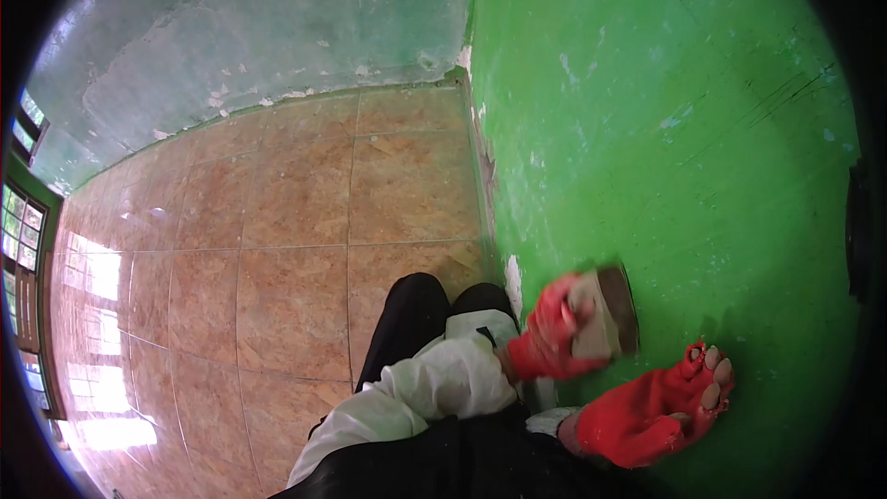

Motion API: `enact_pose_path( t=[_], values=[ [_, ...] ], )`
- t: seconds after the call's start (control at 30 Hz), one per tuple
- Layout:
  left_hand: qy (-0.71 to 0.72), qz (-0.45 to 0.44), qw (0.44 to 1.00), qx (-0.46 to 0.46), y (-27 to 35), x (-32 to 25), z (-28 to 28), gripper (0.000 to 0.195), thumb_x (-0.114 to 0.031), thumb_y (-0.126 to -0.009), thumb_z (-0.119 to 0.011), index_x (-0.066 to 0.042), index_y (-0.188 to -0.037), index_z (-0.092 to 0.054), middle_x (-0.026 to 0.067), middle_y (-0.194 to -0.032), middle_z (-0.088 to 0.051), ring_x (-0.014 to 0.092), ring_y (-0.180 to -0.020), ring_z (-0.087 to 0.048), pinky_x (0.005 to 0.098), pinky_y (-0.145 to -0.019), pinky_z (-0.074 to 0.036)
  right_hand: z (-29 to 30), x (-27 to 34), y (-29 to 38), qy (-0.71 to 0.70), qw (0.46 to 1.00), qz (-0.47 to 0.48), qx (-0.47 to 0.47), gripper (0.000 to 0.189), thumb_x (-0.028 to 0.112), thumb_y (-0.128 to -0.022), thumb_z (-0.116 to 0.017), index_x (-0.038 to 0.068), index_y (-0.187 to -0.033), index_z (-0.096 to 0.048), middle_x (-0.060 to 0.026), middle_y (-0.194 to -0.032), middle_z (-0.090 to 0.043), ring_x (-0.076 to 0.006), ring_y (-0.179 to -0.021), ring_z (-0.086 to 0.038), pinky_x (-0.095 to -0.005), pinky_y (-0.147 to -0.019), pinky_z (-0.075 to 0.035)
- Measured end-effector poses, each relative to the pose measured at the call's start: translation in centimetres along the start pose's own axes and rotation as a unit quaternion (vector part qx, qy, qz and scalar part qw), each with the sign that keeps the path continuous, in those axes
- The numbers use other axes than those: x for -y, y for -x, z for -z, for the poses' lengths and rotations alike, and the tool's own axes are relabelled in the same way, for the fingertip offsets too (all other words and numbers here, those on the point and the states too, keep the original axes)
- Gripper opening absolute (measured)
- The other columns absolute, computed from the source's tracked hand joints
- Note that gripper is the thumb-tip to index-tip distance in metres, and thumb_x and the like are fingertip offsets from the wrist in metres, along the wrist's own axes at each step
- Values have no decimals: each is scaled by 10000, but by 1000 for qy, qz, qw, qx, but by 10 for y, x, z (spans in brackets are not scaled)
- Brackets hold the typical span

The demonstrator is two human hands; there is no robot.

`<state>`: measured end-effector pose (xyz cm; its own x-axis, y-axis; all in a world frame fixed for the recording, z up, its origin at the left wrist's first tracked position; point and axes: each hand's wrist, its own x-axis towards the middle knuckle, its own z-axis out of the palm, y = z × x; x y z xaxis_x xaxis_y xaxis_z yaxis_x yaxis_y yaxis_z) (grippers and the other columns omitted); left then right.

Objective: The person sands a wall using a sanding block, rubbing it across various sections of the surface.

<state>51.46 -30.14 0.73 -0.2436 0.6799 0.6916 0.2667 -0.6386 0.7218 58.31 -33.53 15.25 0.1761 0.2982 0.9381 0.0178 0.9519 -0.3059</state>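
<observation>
A red fingerless glove covers my left hand (558, 333), which grips a flat beige-and-brown block (606, 312). The block is against or very near the green painted wall (679, 187); its edges and the hand are blurred. Lower and to the right, my right hand (655, 405), in a matching frayed red glove, holds nothing. Its bare fingertips point away from me beside the wall, fingers slightly apart. Whether they touch the wall cannot be told. Whitish worn patches and scratches mark the green paint.
Brown floor tiles (298, 201) lie to the left, under my bent knees (416, 298) in black trousers. A faded green-grey wall (277, 21) with peeling paint meets the green wall at a corner ahead. Windows (24, 229) stand at the far left, and a dark object (859, 232) at the right rim.
</observation>
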Motion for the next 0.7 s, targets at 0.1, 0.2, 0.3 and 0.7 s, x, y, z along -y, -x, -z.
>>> enact_pose_path(
  t=[0.1,0.2,0.3,0.7],
  values=[
    [-85,184,979,-23,-59,40,19,1027,-398,-826,-693,70,-1478,-51,274,-1440,-311,377,-1295,-402,406,-1054,-367,-6,4,-1,32,999,-13,-34,481,323,-987,-412,-14,-1327,-456,-277,-1384,-371,-401,-1250,-427,-502,-1080,-324],
    [38,433,898,-68,-93,70,25,981,-340,-883,-660,-4,-1507,17,272,-1470,-267,378,-1335,-344,398,-1081,-335,2,1,-3,42,998,-22,50,477,315,-990,-402,-14,-1332,-453,-285,-1380,-374,-399,-1258,-421,-498,-1084,-319],
    [-26,219,975,-19,-43,40,4,1056,-396,-765,-750,16,-1486,-98,283,-1447,-268,407,-1316,-356,423,-1075,-341,10,-10,2,-60,998,-6,31,474,303,-994,-391,-19,-1337,-448,-295,-1389,-369,-407,-1259,-430,-495,-1084,-330],
    [32,335,936,-101,-111,81,35,962,-345,-877,-660,17,-1503,-25,263,-1475,-290,357,-1325,-359,402,-1088,-312,-4,5,-7,41,998,12,40,480,325,-994,-376,-8,-1330,-459,-242,-1382,-422,-392,-1235,-453,-478,-1025,-392]
  ],
)
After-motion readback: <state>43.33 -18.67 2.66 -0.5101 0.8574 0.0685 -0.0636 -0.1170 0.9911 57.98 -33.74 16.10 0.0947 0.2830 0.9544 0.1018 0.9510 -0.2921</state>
